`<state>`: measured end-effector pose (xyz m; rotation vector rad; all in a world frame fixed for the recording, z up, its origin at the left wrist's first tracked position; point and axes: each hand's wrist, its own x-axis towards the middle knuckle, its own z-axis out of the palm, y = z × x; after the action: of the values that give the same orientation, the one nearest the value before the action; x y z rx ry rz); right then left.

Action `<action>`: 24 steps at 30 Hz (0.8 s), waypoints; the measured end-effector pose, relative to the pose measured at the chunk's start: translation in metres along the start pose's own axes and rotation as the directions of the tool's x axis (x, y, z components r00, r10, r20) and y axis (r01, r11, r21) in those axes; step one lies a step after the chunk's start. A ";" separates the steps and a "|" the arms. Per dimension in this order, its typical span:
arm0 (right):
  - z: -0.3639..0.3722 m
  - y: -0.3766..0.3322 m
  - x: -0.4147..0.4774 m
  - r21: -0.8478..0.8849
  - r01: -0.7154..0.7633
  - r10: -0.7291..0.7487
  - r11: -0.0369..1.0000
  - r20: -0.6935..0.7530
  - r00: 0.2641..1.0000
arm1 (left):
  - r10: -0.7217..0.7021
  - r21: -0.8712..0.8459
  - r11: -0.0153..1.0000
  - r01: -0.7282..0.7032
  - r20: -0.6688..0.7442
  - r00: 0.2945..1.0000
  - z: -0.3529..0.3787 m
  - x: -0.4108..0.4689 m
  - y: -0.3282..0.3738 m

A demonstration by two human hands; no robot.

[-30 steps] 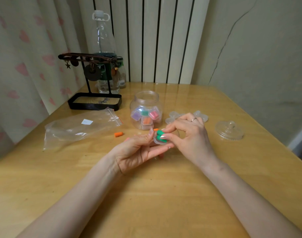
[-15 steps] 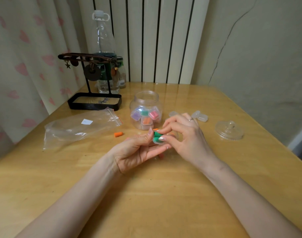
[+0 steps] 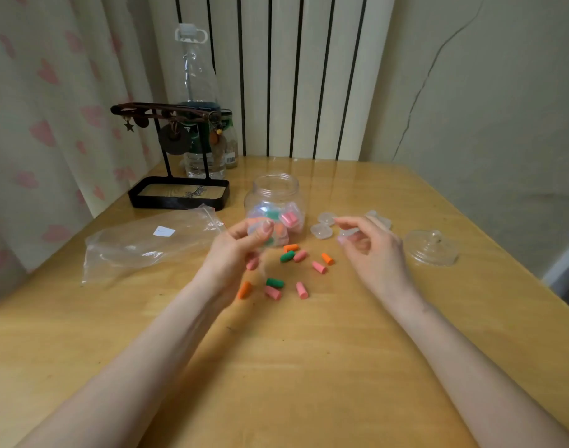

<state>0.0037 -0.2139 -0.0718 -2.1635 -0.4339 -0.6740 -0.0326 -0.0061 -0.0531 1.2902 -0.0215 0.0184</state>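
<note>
Pinching a small clear case (image 3: 259, 232) in the left hand (image 3: 234, 253), partly covering the jar (image 3: 273, 192) just behind. Keeping the right hand (image 3: 373, 247) well apart, fingers loosely curled, whether gripping anything being impossible to tell. Hovering over earplugs (image 3: 287, 256) scattered on the surface (image 3: 309, 367), with spare cases (image 3: 321, 230), a glass lid (image 3: 431, 248) and a plastic bag (image 3: 147, 240) flanking.

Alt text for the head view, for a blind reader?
Pink, orange and green earplugs lie scattered on a table between the right hand and the left hand, which seems to pinch a clear case before an open jar.
</note>
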 end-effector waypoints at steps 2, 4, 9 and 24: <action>0.001 0.023 0.003 -0.154 -0.088 0.091 0.984 0.015 0.996 | 0.151 0.219 0.967 -0.128 -0.091 0.984 -0.002 0.007 0.013; 0.001 0.043 0.003 -0.270 -0.113 0.148 0.956 0.113 0.983 | 0.278 0.331 0.916 -0.224 -0.123 0.953 0.000 0.021 0.027; 0.008 0.060 0.006 -0.422 -0.102 0.247 0.901 0.306 0.920 | 0.464 0.591 0.750 -0.297 -0.151 0.873 0.008 0.065 0.045; 0.021 0.067 0.021 -0.392 -0.078 0.140 0.917 0.132 0.981 | 0.508 0.818 0.542 -0.195 -0.134 0.851 -0.012 0.037 0.011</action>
<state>0.0614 -0.2365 -0.1108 -2.6068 -0.2736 -0.5628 0.0039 0.0081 -0.0446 2.1468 0.0418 0.7090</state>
